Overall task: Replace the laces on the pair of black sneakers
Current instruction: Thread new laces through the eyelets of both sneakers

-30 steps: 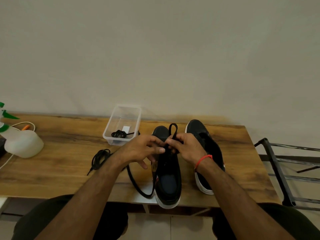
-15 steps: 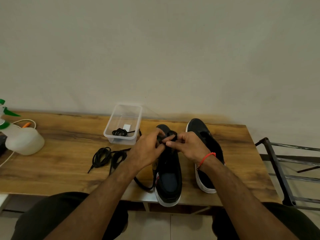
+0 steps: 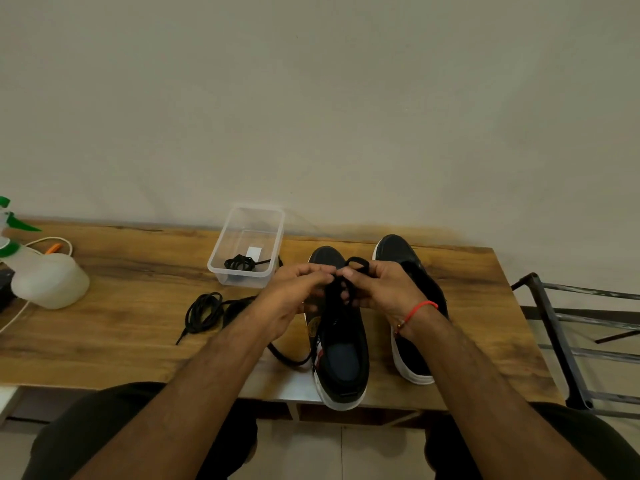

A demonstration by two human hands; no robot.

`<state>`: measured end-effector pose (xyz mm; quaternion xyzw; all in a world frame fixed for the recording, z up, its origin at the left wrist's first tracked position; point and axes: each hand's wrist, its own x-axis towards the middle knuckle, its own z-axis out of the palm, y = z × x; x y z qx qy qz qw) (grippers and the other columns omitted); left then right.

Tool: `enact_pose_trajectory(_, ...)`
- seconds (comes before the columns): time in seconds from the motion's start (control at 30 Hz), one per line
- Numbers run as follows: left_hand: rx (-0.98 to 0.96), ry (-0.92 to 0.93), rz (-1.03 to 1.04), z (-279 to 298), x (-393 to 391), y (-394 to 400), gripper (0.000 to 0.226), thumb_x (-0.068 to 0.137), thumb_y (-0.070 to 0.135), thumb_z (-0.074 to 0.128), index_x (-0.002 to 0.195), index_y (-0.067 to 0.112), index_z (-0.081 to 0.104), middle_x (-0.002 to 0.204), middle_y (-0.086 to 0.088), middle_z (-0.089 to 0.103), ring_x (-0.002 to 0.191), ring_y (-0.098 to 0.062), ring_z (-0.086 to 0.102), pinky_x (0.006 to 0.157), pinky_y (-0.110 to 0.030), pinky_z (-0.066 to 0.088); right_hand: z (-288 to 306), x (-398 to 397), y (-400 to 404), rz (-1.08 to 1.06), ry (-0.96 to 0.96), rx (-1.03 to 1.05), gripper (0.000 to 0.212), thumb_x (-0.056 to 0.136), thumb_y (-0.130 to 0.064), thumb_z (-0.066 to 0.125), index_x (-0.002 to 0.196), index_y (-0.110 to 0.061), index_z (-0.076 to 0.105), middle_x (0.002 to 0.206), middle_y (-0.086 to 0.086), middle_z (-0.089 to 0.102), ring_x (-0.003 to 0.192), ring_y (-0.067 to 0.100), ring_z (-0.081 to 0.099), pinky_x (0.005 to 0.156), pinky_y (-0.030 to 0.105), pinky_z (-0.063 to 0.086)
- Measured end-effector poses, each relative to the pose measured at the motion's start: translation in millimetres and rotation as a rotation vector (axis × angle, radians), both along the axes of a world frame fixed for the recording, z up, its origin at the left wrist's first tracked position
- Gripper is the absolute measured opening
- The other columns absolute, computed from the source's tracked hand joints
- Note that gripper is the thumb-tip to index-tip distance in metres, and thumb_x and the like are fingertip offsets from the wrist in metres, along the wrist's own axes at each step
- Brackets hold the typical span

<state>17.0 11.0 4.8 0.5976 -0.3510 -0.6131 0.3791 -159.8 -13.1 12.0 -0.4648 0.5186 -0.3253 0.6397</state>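
Two black sneakers with white soles stand side by side on the wooden table (image 3: pixel 138 327), toes away from me. Over the left sneaker (image 3: pixel 343 355) my left hand (image 3: pixel 294 296) and my right hand (image 3: pixel 377 289) meet, both pinching a black lace (image 3: pixel 356 263) that loops up between the fingertips. A length of that lace trails off the shoe's left side (image 3: pixel 287 358) under my left forearm. The right sneaker (image 3: pixel 412 355) is partly hidden by my right wrist. A loose black lace (image 3: pixel 204 311) lies coiled on the table to the left.
A clear plastic tub (image 3: pixel 247 247) holding another coiled black lace stands behind my left hand. A white spray bottle (image 3: pixel 45 275) with a green trigger sits at far left by a white cable. A dark metal rack (image 3: pixel 568 341) stands right of the table.
Both hands stayed over the left sneaker's tongue. The lace loop between my fingertips dropped low half a second ago and now stands up a little again. The view shifted slightly.
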Motion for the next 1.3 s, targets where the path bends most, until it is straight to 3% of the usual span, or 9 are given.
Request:
enact_pose_trajectory(0.23,-0.044,0.379,0.304,8,7,-3,0.023,0.091,0.011,0.071,0.113,0.014,0.065,0.092,-0.004,0.075,0.086,-0.020,0.073,0.078,-0.037,0.061,-3,-2,-1,0.051,-0.003,-0.005,0.011,0.094,-0.011,0.066,0.099,-0.007,0.075,0.085,0.006,0.073,0.077,0.017,0.069,0.075,0.030,0.057)
enact_pose_trajectory(0.3,-0.058,0.023,0.248,15,8,-3,0.016,0.097,0.027,0.067,0.108,0.016,0.064,0.092,-0.007,0.071,0.074,-0.016,0.069,0.062,-0.031,0.058,-3,-3,-1,0.041,0.008,-0.012,0.011,0.095,-0.010,0.065,0.099,-0.007,0.076,0.084,0.006,0.073,0.079,0.018,0.069,0.075,0.029,0.057)
enact_pose_trajectory(0.4,0.027,-0.438,-0.052,12,7,4,0.044,0.095,0.060,0.056,0.105,0.018,0.068,0.095,-0.005,0.066,0.076,-0.015,0.061,0.057,-0.027,0.049,-3,-3,0,0.055,0.025,-0.035,0.012,0.094,-0.010,0.065,0.099,-0.009,0.076,0.086,0.005,0.074,0.080,0.016,0.069,0.075,0.029,0.057)
enact_pose_trajectory(0.5,0.176,-0.338,-0.183,12,0,9,0.059,0.095,0.068,0.048,0.111,0.015,0.070,0.092,0.000,0.059,0.078,-0.014,0.053,0.064,-0.028,0.043,-4,-4,-2,0.053,0.040,-0.053,0.012,0.094,-0.010,0.066,0.099,-0.010,0.077,0.089,0.008,0.075,0.082,0.018,0.069,0.079,0.031,0.058)
enact_pose_trajectory(0.63,0.211,-0.304,-0.194,11,-4,7,0.051,0.095,0.067,0.050,0.091,0.022,0.074,0.090,0.001,0.053,0.080,-0.017,0.045,0.069,-0.032,0.037,-5,-5,-2,0.066,0.035,-0.067,0.012,0.094,-0.007,0.066,0.099,-0.009,0.077,0.088,0.012,0.075,0.083,0.022,0.070,0.082,0.035,0.059)
enact_pose_trajectory(0.8,0.228,-0.193,-0.153,5,-2,7,0.046,0.085,0.068,0.065,0.092,0.024,0.078,0.088,0.003,0.053,0.076,-0.015,0.042,0.056,-0.026,0.033,-6,-3,-2,0.118,0.072,-0.101,0.013,0.093,-0.008,0.066,0.098,-0.010,0.078,0.093,0.014,0.076,0.092,0.030,0.071,0.089,0.039,0.058)
enact_pose_trajectory(0.93,0.147,-0.131,0.036,-1,1,0,0.024,0.091,0.048,0.070,0.095,0.025,0.075,0.095,0.002,0.058,0.083,-0.016,0.049,0.059,-0.028,0.039,-5,-4,-2,0.100,0.060,-0.068,0.011,0.092,-0.010,0.069,0.097,-0.012,0.078,0.095,0.010,0.076,0.083,0.020,0.069,0.084,0.035,0.059)
enact_pose_trajectory(1.13,-0.001,0.440,0.284,15,18,-10,0.020,0.099,0.041,0.060,0.091,0.023,0.068,0.083,0.008,0.067,0.062,-0.008,0.054,0.055,-0.025,0.037,-7,-3,-4,0.060,0.058,0.035,0.012,0.092,-0.012,0.069,0.101,-0.005,0.074,0.086,0.007,0.075,0.078,0.018,0.068,0.077,0.031,0.056)
enact_pose_trajectory(1.3,-0.223,0.451,0.527,20,26,-14,0.017,0.104,0.030,0.054,0.116,0.021,0.061,0.105,0.007,0.076,0.067,-0.009,0.056,0.055,-0.024,0.044,-2,-2,-2,0.020,0.044,0.062,0.017,0.097,-0.014,0.063,0.104,-0.002,0.072,0.090,0.013,0.075,0.079,0.021,0.070,0.076,0.033,0.059)
